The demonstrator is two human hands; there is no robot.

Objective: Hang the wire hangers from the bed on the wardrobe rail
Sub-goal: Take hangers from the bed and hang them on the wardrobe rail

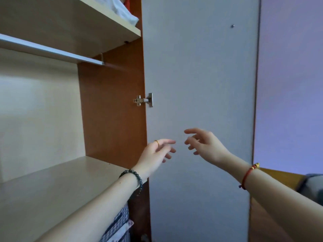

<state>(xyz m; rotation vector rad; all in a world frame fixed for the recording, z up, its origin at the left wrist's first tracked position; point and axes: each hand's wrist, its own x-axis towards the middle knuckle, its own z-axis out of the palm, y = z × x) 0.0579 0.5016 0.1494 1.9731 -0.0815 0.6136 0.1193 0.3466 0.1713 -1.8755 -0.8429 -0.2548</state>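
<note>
Hovering loose-fingered, left hand (pixel 155 154) faces right hand (pixel 208 145).

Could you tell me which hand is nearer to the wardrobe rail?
Left. The left hand hangs below and right of the wardrobe rail; the right hand lies farther right.

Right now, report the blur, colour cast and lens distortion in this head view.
Head view: the left hand and right hand are soft with motion blur at the fingertips; the wardrobe door and the wall carry a bluish-violet cast; the door's right edge bows from the wide lens; the rail shows a pale sheen, no harsh glare.
</note>
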